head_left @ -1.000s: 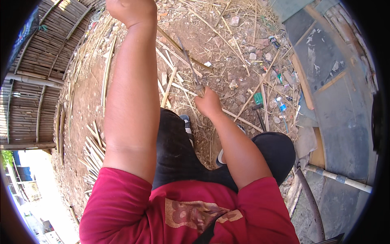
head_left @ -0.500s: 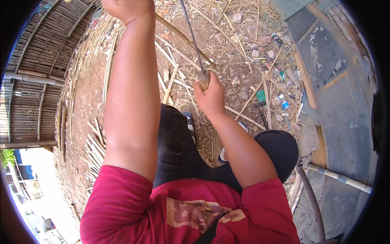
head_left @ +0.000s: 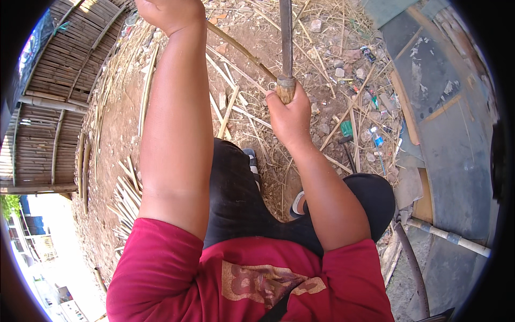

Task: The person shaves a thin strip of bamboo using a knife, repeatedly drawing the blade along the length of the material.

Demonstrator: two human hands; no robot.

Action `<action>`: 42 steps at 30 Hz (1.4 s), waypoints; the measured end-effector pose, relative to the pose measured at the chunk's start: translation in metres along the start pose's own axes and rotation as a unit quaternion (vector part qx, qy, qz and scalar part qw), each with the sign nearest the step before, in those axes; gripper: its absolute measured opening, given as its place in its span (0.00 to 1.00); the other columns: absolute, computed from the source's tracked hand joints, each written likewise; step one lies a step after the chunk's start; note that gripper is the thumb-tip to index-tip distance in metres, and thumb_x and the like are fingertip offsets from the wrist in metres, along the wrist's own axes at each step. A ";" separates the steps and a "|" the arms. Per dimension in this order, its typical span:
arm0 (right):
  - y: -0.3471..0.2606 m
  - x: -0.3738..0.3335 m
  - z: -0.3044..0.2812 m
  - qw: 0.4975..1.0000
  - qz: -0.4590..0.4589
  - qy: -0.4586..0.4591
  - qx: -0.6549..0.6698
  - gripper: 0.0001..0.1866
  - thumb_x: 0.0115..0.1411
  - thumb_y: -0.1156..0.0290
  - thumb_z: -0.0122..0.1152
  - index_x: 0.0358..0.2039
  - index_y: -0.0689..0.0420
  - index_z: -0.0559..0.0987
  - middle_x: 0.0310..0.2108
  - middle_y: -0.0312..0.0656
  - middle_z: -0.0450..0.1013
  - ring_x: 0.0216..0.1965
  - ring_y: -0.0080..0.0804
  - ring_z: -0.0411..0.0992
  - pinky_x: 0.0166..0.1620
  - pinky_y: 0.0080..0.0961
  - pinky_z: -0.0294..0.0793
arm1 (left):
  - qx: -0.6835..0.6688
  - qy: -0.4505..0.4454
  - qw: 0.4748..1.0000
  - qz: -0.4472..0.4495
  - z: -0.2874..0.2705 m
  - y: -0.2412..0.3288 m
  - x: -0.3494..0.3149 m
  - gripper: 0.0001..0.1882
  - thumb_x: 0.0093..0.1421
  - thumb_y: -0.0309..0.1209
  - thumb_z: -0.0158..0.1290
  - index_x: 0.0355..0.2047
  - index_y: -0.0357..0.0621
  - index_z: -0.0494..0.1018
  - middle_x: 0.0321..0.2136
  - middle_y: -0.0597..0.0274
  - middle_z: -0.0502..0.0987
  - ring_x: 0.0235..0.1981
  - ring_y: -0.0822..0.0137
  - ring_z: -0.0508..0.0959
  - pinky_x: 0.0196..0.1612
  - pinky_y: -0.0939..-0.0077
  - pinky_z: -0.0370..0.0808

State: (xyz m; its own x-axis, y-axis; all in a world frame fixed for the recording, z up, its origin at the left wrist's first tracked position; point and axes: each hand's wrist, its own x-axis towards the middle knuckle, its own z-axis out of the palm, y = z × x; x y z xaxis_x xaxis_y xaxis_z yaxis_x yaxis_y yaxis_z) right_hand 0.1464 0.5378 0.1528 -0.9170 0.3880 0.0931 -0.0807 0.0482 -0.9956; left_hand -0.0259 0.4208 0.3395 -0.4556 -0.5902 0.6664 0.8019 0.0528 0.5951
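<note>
My right hand (head_left: pixel 291 115) is closed round the wooden handle of a long-bladed knife (head_left: pixel 286 43). The dark blade points away from me and runs out of the top edge. Far out at the upper left, my left hand (head_left: pixel 173 13) is curled, its fingertips partly hidden and cut off by the frame. From beside it a thin bamboo stick (head_left: pixel 236 44) slants down to the right, in line with its grip. The stick's near end lies close to the knife's handle; whether they touch I cannot tell.
Split bamboo strips (head_left: pixel 129 196) lie heaped at left, with more strips scattered on the dirt. Bamboo slat panels (head_left: pixel 40 139) stand at far left. A plastic bottle (head_left: pixel 376 137) and green litter (head_left: pixel 346 127) lie at right, before dark sheet panels (head_left: pixel 450 145).
My right hand has moved a little right and away from me. The knife has swung more upright and turned, so its blade shows broader. My left hand has hardly moved.
</note>
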 end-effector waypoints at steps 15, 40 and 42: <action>-0.002 -0.006 0.002 0.996 0.076 0.024 -0.033 0.11 0.55 0.72 0.61 0.37 0.62 0.75 0.28 0.52 0.77 0.29 0.47 0.78 0.35 0.39 0.74 | -0.018 -0.075 0.997 -0.010 -0.007 -0.004 -0.005 0.37 0.69 0.68 0.23 0.26 0.46 0.56 0.15 0.70 0.57 0.16 0.74 0.56 0.19 0.77 0.58; 0.011 -0.003 0.003 0.955 0.188 -0.079 0.218 0.05 0.63 0.74 0.58 0.37 0.56 0.71 0.23 0.33 0.69 0.19 0.19 0.66 0.24 0.27 0.69 | -0.016 -0.064 0.988 0.140 0.033 0.006 -0.020 0.41 0.75 0.55 0.28 0.59 0.20 0.65 0.58 0.39 0.71 0.61 0.51 0.69 0.65 0.66 0.60; 0.005 -0.001 0.004 0.995 0.029 -0.019 0.090 0.05 0.63 0.73 0.58 0.37 0.57 0.71 0.23 0.33 0.70 0.19 0.21 0.67 0.24 0.28 0.70 | -0.020 -0.067 0.988 0.139 0.028 0.005 -0.018 0.42 0.75 0.55 0.28 0.61 0.19 0.63 0.61 0.36 0.69 0.64 0.49 0.67 0.67 0.65 0.58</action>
State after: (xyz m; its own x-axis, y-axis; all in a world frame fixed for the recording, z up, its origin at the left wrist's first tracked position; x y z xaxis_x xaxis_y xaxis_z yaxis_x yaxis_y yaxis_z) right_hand 0.1450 0.5336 0.1480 -0.9356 0.3510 0.0387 -0.0935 -0.1407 -0.9856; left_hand -0.0240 0.4543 0.3431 -0.2611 -0.4450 0.8566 0.9169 0.1633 0.3642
